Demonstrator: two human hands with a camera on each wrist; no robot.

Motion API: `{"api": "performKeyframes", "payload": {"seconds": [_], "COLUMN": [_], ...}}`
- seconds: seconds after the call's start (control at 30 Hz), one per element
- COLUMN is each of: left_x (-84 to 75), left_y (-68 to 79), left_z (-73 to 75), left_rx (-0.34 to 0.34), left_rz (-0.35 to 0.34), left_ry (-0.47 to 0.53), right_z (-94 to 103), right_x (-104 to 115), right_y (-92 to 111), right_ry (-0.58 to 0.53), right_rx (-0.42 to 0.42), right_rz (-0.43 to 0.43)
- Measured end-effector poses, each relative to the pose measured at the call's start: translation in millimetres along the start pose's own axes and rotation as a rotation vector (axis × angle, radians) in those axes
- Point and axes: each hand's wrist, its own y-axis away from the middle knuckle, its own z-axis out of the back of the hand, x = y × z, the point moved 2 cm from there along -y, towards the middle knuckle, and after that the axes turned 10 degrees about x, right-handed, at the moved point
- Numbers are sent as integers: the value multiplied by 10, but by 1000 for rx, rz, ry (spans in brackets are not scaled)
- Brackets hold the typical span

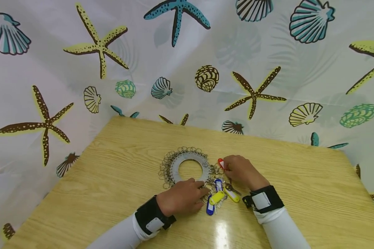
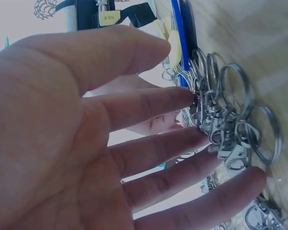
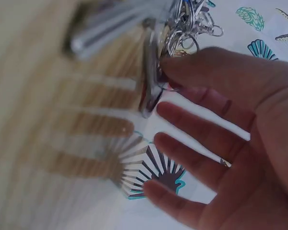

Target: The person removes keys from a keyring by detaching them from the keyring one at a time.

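A flat grey ring-shaped disc (image 1: 175,167) lies on the table, its outer edge lined with small metal clasps and split rings (image 2: 237,88). My left hand (image 1: 184,197) rests at the disc's near edge, its fingers spread and touching the clasps. To the right of the disc, my right hand (image 1: 241,171) pinches a red key tag (image 1: 221,163) between thumb and index finger; the other fingers stay extended. A blurred metal key (image 3: 150,72) hangs by the thumb in the right wrist view. Between the hands lie blue tags (image 1: 210,207) and yellow tags (image 1: 217,197) with keys (image 1: 232,189).
The wooden table (image 1: 121,155) stretches out around the disc. Behind it and along its left side hangs a white cloth (image 1: 180,62) printed with shells and starfish. A black band (image 1: 268,199) with a pale plate is strapped round each wrist.
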Motion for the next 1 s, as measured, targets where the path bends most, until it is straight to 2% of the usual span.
{"api": "performKeyframes", "payload": {"seconds": [0.1, 0.17, 0.3, 0.4, 0.53, 0.8, 0.9, 1.0], "left_x": [10, 16, 24, 23, 21, 16, 17, 15], "left_y": [3, 3, 5, 4, -2, -14, -20, -23], "left_z": [1, 4, 12, 11, 3, -5, -6, -2], "left_rx": [-15, -28, -38, -37, -40, -55, -59, -65], "left_rz": [6, 10, 12, 9, 4, 9, 10, 8], "left_ry": [-2, -14, -35, -36, -33, -39, -49, -54], "right_z": [-6, 3, 27, 33, 29, 70, 83, 93], "right_x": [21, 22, 6, 9, 31, 69, 68, 68], "right_y": [28, 48, 90, 112, 128, 146, 150, 164], "right_ry": [17, -10, -147, -263, -342, -246, -211, -197], "right_rx": [-19, -29, -27, 13, 65, -17, -11, 32], "right_rz": [30, 56, 128, 170, 187, 159, 132, 104]}}
